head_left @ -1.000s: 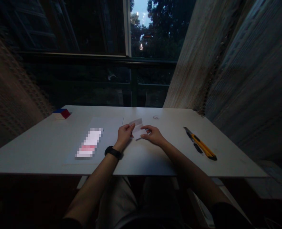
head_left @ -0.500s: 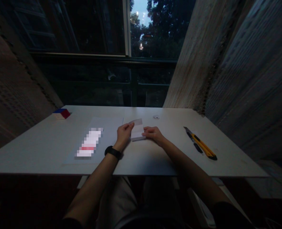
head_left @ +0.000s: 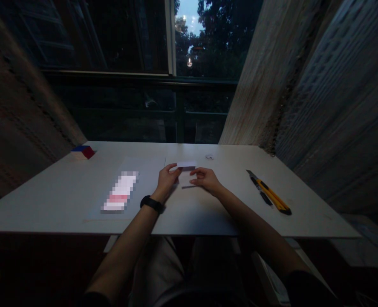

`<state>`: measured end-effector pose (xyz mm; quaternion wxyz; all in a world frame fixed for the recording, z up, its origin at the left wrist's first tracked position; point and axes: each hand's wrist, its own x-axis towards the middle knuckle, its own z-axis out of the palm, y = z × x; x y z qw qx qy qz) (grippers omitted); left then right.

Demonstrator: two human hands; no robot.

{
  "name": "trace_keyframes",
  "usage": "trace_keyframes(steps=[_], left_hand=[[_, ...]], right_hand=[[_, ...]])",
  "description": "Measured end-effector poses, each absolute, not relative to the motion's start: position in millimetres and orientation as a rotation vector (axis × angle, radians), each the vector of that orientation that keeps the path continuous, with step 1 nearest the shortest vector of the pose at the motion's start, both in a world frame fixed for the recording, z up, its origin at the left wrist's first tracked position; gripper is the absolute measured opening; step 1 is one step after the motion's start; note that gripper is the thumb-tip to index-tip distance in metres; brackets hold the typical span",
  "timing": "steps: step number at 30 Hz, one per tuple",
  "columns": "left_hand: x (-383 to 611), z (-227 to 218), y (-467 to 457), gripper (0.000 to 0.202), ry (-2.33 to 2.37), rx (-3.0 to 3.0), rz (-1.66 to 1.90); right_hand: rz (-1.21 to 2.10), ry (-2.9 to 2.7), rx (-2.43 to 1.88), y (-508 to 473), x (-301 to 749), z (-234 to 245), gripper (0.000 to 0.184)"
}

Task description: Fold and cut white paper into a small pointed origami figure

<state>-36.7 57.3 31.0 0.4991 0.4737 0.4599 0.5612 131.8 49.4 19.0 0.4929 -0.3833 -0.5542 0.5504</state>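
A small folded piece of white paper (head_left: pixel 185 177) is between my two hands, just above the middle of the table. My left hand (head_left: pixel 168 178), with a black band on its wrist, grips the paper's left side. My right hand (head_left: pixel 207 179) has its thumb and fingers pinched at the right side. The top edge of the paper is bent up as a flap, and its lower edge shows a dark fold line. Part of the left side is hidden by my left fingers.
On the white table (head_left: pixel 189 217), a yellow box cutter (head_left: pixel 273 196) and a black pen (head_left: pixel 261 192) lie at right. A bright blurred rectangle (head_left: pixel 121 191) rests on a paper sheet (head_left: pixel 147 175) at left. Farther back are a coloured cube (head_left: pixel 82 152) and a small white object (head_left: pixel 209 157).
The paper has turned between my hands, and its upper flap now lies level across the top. My right fingers have shifted slightly on its right side.
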Motion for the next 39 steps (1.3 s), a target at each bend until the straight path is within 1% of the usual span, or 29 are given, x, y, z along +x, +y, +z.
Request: trace_keyframes(steps=[5,8,11,14,18,21,26,29,31,33,37,38,39], left_hand=[[-37.1,32.1,56.2,0.039,1.097,1.174,1.32],[-36.1,31.9,55.4,0.035,1.086,1.205,1.306],[-34.9,30.6,55.7,0.032,1.091,1.22,1.29],[-34.4,29.5,56.4,0.031,1.114,1.223,1.279],[-35.1,30.1,55.4,0.035,1.099,1.227,1.24],[-35.9,32.1,52.4,0.041,1.061,1.265,1.187],[-34.7,38.2,46.3,0.051,1.03,1.293,1.083],[-34.6,40.1,46.4,0.054,1.021,1.269,1.115],[-35.9,39.3,48.6,0.051,1.031,1.232,1.183],[-37.7,37.2,51.5,0.045,1.044,1.202,1.25],[-39.4,33.4,54.9,0.036,1.056,1.186,1.302],[-38.9,33.2,54.9,0.035,1.06,1.192,1.303],[-38.2,33.4,54.6,0.035,1.065,1.204,1.298]], right_hand=[[1.338,-1.343,-1.003,49.0,134.0,25.2,0.039],[1.237,-1.359,-1.019,48.8,133.7,26.9,0.042],[1.151,-1.345,-1.02,49.9,133.8,26.6,0.047],[1.143,-1.343,-0.995,51.5,134.8,24.7,0.057],[1.186,-1.351,-0.922,52.1,134.6,22.2,0.071],[1.222,-1.315,-0.859,51.1,132.9,22.5,0.075],[1.278,-1.253,-0.842,51.0,132.5,22.8,0.065],[1.318,-1.274,-0.84,51.7,135.2,21.7,0.064],[1.376,-1.319,-0.834,51.3,137.4,21.6,0.064],[1.449,-1.362,-0.817,50.4,139.1,22.6,0.068],[1.517,-1.334,-0.824,50.0,140.0,24.2,0.09],[1.521,-1.309,-0.853,50.5,139.9,23.9,0.09],[1.524,-1.288,-0.887,51.2,139.8,23.2,0.086]])
